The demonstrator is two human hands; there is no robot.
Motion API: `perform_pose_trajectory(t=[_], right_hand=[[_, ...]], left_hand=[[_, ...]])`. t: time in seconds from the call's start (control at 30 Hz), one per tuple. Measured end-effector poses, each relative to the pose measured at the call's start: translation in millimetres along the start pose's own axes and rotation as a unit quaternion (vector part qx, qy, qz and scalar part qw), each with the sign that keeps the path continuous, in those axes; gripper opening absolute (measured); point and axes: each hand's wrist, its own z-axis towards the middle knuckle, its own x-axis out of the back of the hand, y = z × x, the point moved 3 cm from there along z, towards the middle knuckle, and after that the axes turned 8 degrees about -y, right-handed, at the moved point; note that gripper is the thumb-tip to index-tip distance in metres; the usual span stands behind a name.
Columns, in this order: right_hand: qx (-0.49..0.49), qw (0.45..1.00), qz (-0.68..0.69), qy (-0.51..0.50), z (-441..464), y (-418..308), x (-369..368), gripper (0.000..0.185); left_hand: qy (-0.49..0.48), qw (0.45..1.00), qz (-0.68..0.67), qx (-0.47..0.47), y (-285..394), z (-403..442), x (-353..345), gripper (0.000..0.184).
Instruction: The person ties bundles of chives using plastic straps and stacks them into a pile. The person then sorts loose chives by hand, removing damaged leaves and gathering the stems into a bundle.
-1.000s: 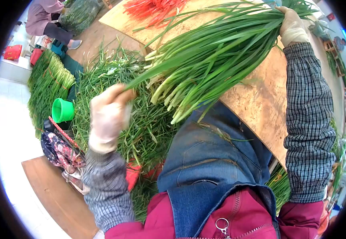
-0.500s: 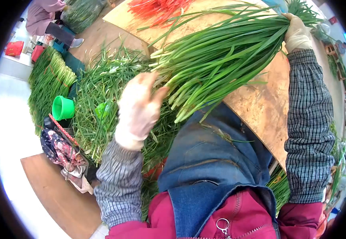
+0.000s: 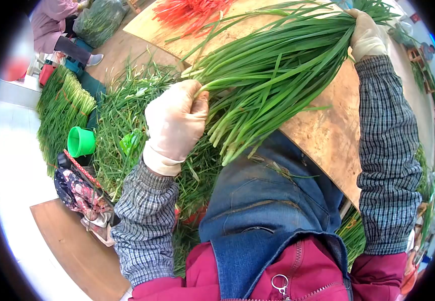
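Clasping a bunch of greens near its leafy end in the right hand, with fingers wrapped closely around it. Pinching a pale stalk at the bunch's left side between thumb and finger of the left hand. Slanting across above the tabletop, with pale ends reaching past its edge near the jeans. Beneath and beside the left hand, in a loose heap of leaves. On the tabletop's far part, in a tangle of red strips. Left of the heap, in a green bucket's place, near bundled greens.
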Motion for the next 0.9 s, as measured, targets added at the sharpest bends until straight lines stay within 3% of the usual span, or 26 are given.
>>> perform_pose_trajectory(t=[0.03,0.17,0.27,0.4,0.5,0.53,0.63,0.7,0.73,0.77,0.8,0.83,0.87,0.9], right_hand=[[0.006,1.000,-0.008,0.000,0,0,-1,0.020],[0.034,0.998,-0.047,0.002,1,-4,-2,0.020],[0.053,0.996,-0.075,0.004,1,-5,-1,0.020],[0.093,0.988,-0.126,0.005,4,1,2,0.021],[0.165,0.965,-0.204,-0.011,20,14,11,0.021],[0.192,0.953,-0.234,-0.023,25,20,15,0.021],[0.256,0.916,-0.301,-0.074,48,39,27,0.019],[0.201,0.945,-0.253,-0.062,50,47,29,0.019],[0.172,0.961,-0.214,-0.045,47,48,29,0.019],[0.145,0.974,-0.173,-0.026,43,49,29,0.020],[0.005,1.000,0.001,0.012,25,42,17,0.020],[-0.136,0.974,0.173,0.049,13,43,9,0.021],[-0.014,1.000,-0.001,-0.017,37,61,19,0.021],[0.123,0.978,-0.165,-0.036,59,79,31,0.022]], left_hand=[[-0.010,0.997,0.066,-0.024,4,1,1,0.009],[-0.015,0.995,0.102,0.009,1,0,-2,0.008],[-0.068,0.989,-0.048,0.119,-18,-1,-8,0.013],[-0.138,0.929,-0.272,0.208,-31,-5,-26,0.028],[-0.113,0.952,-0.179,0.220,-35,-7,-44,0.023],[-0.074,0.978,-0.115,0.160,-34,-8,-43,0.015],[-0.010,0.992,-0.084,0.095,-42,-13,-33,0.007],[-0.026,0.997,0.032,0.072,-47,-29,1,0.008],[-0.002,0.997,0.000,0.075,-56,-43,26,0.006],[0.001,0.988,0.045,0.147,-77,-66,53,0.006],[-0.006,0.960,0.218,0.177,-92,-87,81,0.009],[-0.113,0.875,0.403,0.243,-123,-119,107,0.012],[-0.187,0.782,0.525,0.279,-143,-146,121,0.011],[-0.236,0.738,0.542,0.326,-130,-151,125,0.012]])
